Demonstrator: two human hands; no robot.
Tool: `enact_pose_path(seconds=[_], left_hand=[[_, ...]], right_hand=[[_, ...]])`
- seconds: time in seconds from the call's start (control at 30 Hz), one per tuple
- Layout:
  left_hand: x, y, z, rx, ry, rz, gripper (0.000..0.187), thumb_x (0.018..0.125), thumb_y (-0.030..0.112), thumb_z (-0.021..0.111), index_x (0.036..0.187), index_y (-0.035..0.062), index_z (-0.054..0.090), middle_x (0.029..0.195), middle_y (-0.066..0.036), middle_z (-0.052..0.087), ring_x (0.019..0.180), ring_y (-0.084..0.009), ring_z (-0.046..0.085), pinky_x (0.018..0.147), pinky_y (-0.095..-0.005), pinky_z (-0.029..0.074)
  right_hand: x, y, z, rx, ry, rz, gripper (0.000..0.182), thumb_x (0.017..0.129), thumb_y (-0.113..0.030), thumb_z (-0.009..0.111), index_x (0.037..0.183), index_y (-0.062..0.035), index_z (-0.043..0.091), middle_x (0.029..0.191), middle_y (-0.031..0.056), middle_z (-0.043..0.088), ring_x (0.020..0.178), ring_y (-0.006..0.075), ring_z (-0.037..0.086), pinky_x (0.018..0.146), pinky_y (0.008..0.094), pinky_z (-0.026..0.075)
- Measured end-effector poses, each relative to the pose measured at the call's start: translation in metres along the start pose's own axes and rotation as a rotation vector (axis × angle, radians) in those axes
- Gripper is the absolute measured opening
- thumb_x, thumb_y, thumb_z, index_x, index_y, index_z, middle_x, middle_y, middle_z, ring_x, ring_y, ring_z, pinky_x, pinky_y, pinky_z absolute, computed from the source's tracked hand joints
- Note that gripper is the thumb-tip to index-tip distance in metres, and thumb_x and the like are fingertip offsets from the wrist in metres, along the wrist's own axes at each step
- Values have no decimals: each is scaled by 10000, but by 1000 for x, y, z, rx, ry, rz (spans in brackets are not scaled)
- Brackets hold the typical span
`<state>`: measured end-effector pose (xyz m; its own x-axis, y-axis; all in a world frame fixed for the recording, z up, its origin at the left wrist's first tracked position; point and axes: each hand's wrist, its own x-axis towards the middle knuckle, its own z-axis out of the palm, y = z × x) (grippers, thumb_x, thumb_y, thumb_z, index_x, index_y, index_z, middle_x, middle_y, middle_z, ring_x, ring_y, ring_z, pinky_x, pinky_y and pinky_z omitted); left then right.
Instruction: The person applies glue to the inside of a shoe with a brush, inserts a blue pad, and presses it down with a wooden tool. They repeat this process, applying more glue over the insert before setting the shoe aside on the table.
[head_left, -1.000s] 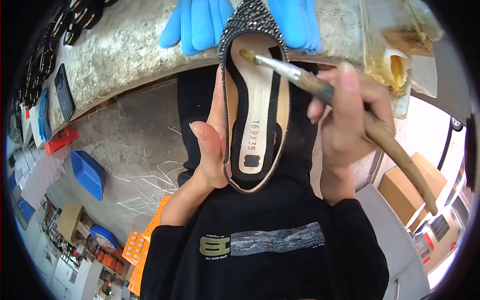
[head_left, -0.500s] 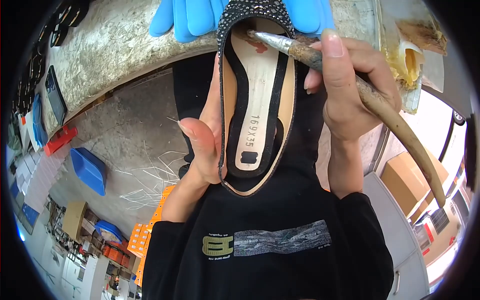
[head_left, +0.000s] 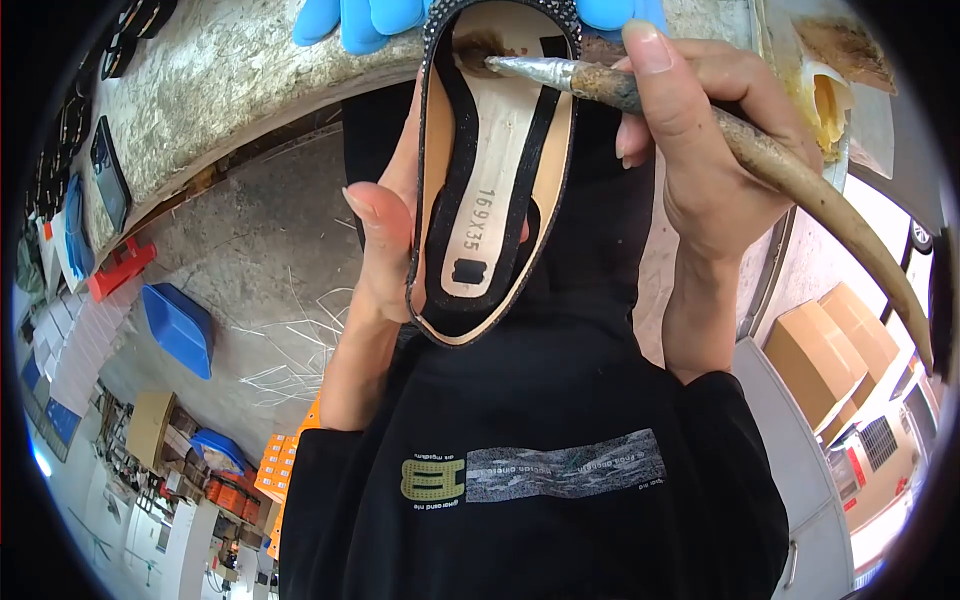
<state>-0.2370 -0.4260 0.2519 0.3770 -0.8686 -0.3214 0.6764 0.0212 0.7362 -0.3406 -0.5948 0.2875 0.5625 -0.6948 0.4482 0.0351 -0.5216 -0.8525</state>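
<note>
A black shoe [head_left: 497,150] with a glittery studded toe hangs over my lap, its pale insole facing up and marked 169X35. My left hand [head_left: 385,245] holds it from the left and beneath, thumb beside the rim and most fingers hidden behind it. Between thumb and fingers of my right hand [head_left: 705,140] is a long curved brush [head_left: 745,140]. The dark bristles touch the insole near the toe, where a brown smear and small reddish marks show.
Blue gloves [head_left: 385,15] lie on the worn workbench [head_left: 240,90] beyond the shoe. A phone [head_left: 110,175] is on the bench at the left. Below it stand a red object [head_left: 122,268] and a blue tray [head_left: 180,328]. Cardboard boxes [head_left: 815,365] are at the right.
The shoe has moved slightly up and left and tilted a little. The brush tip has shifted left and back from the toe, and the dark smear on the insole now shows more.
</note>
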Motion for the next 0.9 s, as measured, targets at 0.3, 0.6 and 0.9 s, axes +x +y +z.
enact_pose_path(seconds=[0.3,0.6,0.9], left_hand=[[8,2,11,102,191,104,1111,828,884,264,1527,23,325,1397,-180,567,1126,-286,661,859,-365,587],[8,12,11,163,53,29,992,927,795,98,1590,62,188,1597,-111,322,1431,-252,357,1172,-382,264],[13,11,9,-119,152,-92,978,948,781,88,1574,49,261,1583,-97,368,1430,-240,368,1172,-366,264]], right_hand=[[-9,-24,-6,216,63,374,147,890,-36,721,767,11,654,789,153,720,411,124,542,430,195,459],[-32,-50,-13,177,13,297,142,892,-4,666,757,-1,622,749,166,697,383,121,505,415,198,435],[-51,-60,-18,103,-163,91,105,837,35,640,748,-10,605,721,170,678,385,105,476,416,194,411]])
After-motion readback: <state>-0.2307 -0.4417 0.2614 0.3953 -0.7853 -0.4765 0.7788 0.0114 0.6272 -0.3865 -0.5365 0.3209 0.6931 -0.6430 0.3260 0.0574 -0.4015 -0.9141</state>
